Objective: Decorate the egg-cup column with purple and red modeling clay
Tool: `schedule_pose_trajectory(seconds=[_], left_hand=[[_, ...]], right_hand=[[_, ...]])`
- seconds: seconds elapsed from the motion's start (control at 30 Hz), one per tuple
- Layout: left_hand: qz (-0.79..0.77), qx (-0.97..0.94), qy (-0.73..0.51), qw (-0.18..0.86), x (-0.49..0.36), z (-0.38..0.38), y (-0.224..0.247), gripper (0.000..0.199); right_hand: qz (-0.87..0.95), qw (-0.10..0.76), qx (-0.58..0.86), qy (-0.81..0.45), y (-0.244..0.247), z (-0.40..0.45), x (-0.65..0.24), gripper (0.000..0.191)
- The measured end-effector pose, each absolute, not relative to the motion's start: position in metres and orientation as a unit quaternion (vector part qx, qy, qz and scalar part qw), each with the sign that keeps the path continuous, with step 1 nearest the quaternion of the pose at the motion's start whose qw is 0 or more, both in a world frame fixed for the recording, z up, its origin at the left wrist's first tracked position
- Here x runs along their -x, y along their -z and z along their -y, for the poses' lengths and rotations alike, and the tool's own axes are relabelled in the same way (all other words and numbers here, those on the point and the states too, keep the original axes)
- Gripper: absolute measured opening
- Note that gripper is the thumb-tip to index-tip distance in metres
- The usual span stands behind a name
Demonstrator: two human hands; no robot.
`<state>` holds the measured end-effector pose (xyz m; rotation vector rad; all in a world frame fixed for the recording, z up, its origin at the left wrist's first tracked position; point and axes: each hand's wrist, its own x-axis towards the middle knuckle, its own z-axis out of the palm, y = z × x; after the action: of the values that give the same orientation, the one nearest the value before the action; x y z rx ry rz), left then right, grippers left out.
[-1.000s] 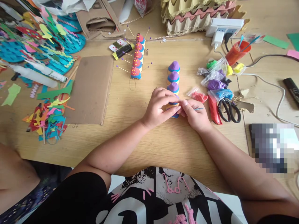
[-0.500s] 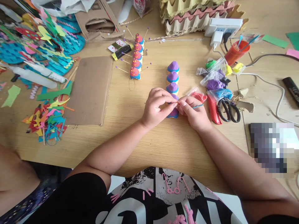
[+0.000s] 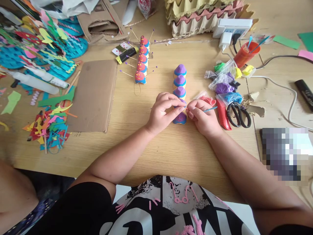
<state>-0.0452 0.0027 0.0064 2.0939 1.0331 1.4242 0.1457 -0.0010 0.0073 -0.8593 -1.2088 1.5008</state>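
Note:
My left hand [image 3: 162, 112] is pinched at the fingertips, with a tiny reddish bit [image 3: 185, 108] showing at them, perhaps clay. Closed around a thin blue modelling tool [image 3: 211, 109], my right hand [image 3: 201, 116] points its tip toward that bit. Both hands meet over the near part of a row of purple-and-blue clay-covered egg-carton humps [image 3: 180, 81], which they partly hide. The nearest hump [image 3: 180, 118] shows just below my fingers. Beyond my right hand lies a bag of red clay [image 3: 207, 98].
Scissors [image 3: 238, 115], a red-handled cutter [image 3: 223, 114] and bagged clay [image 3: 224, 88] lie to the right, near an orange cup [image 3: 245, 55]. A finished-looking caterpillar [image 3: 141, 62] with stick legs stands farther back. Cardboard [image 3: 96, 94] and paper scraps [image 3: 50, 127] lie left. Another person's arm [image 3: 14, 192] shows lower left.
My fingertips have drawn slightly apart, so the reddish bit shows between them. The blue tool's free end has swung a little up and right. The camera view has shifted slightly.

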Motion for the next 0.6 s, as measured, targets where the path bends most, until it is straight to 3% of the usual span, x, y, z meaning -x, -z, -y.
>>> schedule_pose_trajectory(seconds=[0.6], left_hand=[[-0.375, -0.768, -0.486, 0.185, 0.0453, -0.0016, -0.0077, 0.018]], right_hand=[[0.525, 0.49, 0.345, -0.605, -0.0053, 0.0021, -0.1455, 0.039]])
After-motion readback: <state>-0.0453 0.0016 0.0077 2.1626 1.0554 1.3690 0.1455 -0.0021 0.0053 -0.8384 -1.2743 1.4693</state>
